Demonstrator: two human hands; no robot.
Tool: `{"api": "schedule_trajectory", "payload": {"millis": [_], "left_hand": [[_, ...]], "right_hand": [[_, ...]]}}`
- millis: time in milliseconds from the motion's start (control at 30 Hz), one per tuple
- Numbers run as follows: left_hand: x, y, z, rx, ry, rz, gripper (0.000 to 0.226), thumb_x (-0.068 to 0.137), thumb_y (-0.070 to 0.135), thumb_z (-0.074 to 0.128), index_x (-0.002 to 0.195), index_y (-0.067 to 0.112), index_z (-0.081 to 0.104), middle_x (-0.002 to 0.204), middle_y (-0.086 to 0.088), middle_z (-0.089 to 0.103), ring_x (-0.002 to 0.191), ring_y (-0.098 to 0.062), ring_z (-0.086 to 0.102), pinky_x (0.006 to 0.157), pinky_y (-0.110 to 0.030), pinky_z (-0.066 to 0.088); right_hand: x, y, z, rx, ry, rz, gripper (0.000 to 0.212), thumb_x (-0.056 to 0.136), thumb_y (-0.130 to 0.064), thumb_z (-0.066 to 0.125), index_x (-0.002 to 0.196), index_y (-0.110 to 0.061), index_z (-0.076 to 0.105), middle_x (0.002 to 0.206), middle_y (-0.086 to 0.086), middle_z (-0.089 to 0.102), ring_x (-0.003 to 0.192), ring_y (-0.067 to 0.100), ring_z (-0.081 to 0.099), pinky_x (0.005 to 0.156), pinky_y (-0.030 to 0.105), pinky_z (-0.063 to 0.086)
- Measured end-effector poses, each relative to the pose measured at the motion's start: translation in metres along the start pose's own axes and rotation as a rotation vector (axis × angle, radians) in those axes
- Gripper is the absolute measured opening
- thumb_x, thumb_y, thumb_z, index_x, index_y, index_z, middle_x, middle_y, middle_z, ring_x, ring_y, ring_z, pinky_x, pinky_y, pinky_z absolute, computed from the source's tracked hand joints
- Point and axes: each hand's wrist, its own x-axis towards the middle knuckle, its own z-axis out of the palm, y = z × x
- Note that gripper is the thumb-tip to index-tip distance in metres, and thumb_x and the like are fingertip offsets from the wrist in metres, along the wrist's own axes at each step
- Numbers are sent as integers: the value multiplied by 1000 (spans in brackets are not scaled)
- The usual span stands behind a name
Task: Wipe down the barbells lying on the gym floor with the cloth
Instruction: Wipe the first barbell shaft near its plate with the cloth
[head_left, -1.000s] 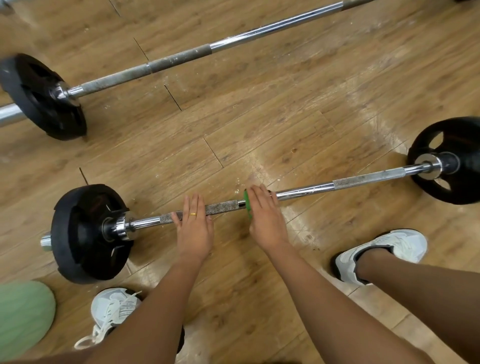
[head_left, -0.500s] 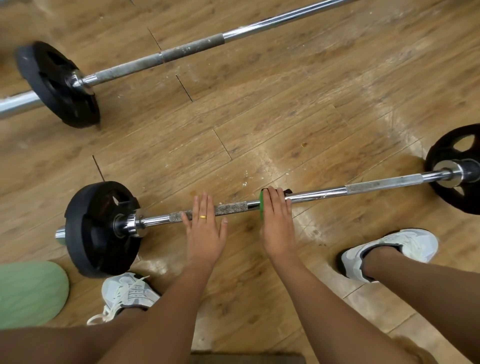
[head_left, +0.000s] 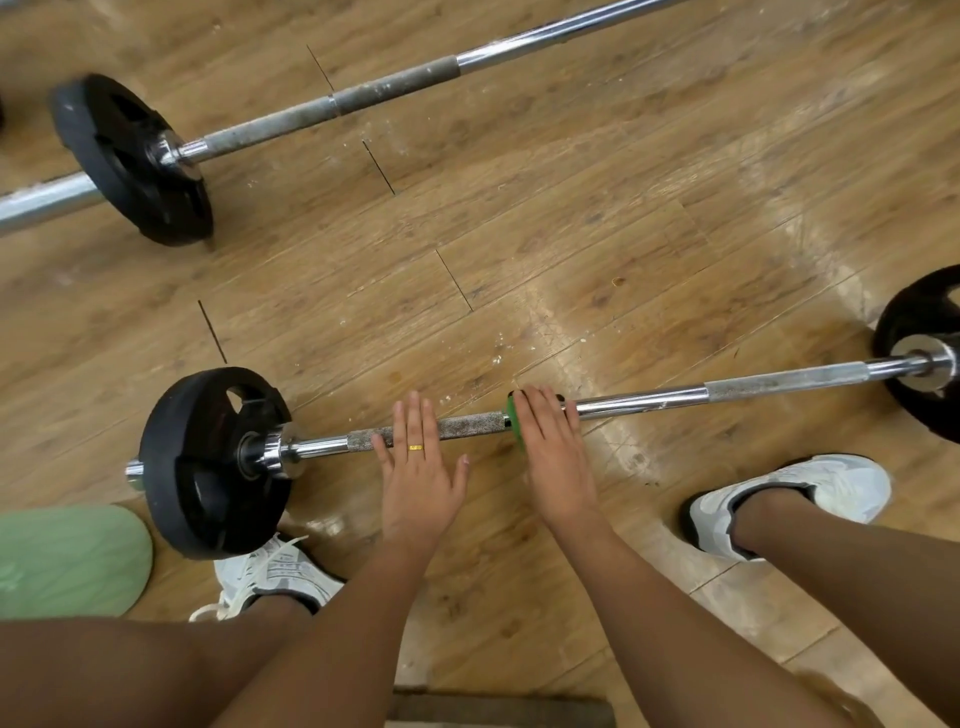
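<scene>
Bare forearms reach forward from the bottom edge. White left shoe (head_left: 275, 577) and white right shoe (head_left: 795, 499) stand apart on the wooden floor (head_left: 571, 208). A pale green rounded object (head_left: 67, 561) lies at the left edge, near the left shoe; can't tell what it is.

Left hand (head_left: 415, 467): fingers straight and close together, thumb out to the side, laid flat across the knurled part of the near barbell (head_left: 649, 400). Gold ring (head_left: 415, 447) on one finger. Not gripping.

Right hand (head_left: 553, 457): just right of the left hand, fingers straight and together, pressed down over the green cloth (head_left: 514, 415). The cloth sits on the bar under this hand, only its left edge showing.

Near barbell lies on the floor, running left to right just ahead of the feet. Black left plate (head_left: 213, 462) is beside the left shoe; black right plate (head_left: 914, 312) is cut by the right edge.

Far barbell (head_left: 395, 85) lies well beyond, slanting up to the right, with its black plate (head_left: 130, 156) at upper left.
</scene>
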Motion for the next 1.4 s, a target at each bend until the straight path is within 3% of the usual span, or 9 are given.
{"api": "schedule_trajectory", "payload": {"millis": [200, 333, 500, 633, 700, 900, 1200, 1300, 1400], "left_hand": [[17, -3, -5, -35, 15, 9, 83, 99, 58, 26, 160, 10, -1, 168, -5, -9, 154, -22, -13, 122, -59, -1], [32, -1, -14, -58, 13, 0, 78, 100, 60, 17, 161, 12, 4, 169, -3, -1, 154, -18, -12, 122, -57, -4], [53, 11, -26, -114, 34, -72, 78, 99, 62, 12, 160, 13, 16, 168, -2, 13, 155, -16, -6, 122, -53, -9], [72, 23, -35, -132, 43, -150, 74, 102, 58, 11, 159, 11, 21, 166, -3, 19, 155, -18, -3, 123, -53, -6], [77, 23, -36, -134, 54, -151, 70, 104, 56, 12, 160, 13, 17, 168, -1, 14, 155, -17, -4, 123, -50, -5], [92, 32, -40, -106, 59, 160, 61, 105, 44, 9, 159, 20, 24, 165, 5, 22, 154, -11, 5, 123, -45, -6], [119, 30, -56, -106, -29, 201, 53, 109, 36, 19, 160, 20, 18, 166, 6, 19, 155, -14, 3, 124, -51, 0], [124, 28, -59, -113, -49, 205, 55, 109, 38, 20, 161, 20, 15, 167, 5, 16, 155, -15, 1, 123, -51, -3], [127, 28, -57, -116, -45, 208, 57, 109, 41, 21, 161, 21, 14, 167, 6, 15, 155, -17, -1, 121, -49, -8]], "right_hand": [[6, -19, -2, 91, 54, 118, 99, 76, 4, 72, 158, -8, 18, 166, 9, 16, 154, 25, 2, 123, 41, -7], [24, -15, -6, 57, 17, 2, 91, 78, 4, 69, 157, -10, 26, 161, 8, 29, 153, 25, 17, 123, 43, -3], [34, 12, -18, 74, 44, 107, 95, 83, -7, 68, 160, -12, 13, 166, 5, 15, 155, 21, 2, 123, 39, -11], [49, 5, -7, 101, 176, 159, 68, 89, -14, 59, 152, -5, 35, 159, 11, 34, 152, 28, 18, 126, 47, 6], [58, 10, -6, 85, 194, 116, 58, 95, -22, 55, 149, -5, 40, 155, 11, 41, 150, 29, 25, 125, 44, 3], [71, 46, -15, 52, 268, 127, 59, 91, -5, 63, 147, -8, 44, 151, 8, 45, 147, 28, 31, 123, 42, 5], [99, 58, -22, 17, 212, -82, 63, 88, -3, 67, 146, -9, 45, 147, 7, 49, 142, 26, 38, 124, 43, 12], [98, 69, -28, 29, 224, 52, 69, 85, -2, 68, 148, -9, 41, 151, 8, 45, 145, 27, 34, 124, 48, 17], [95, 74, -30, 60, 284, 155, 69, 84, 4, 65, 148, -7, 42, 152, 10, 43, 146, 29, 31, 125, 47, 11]]}}
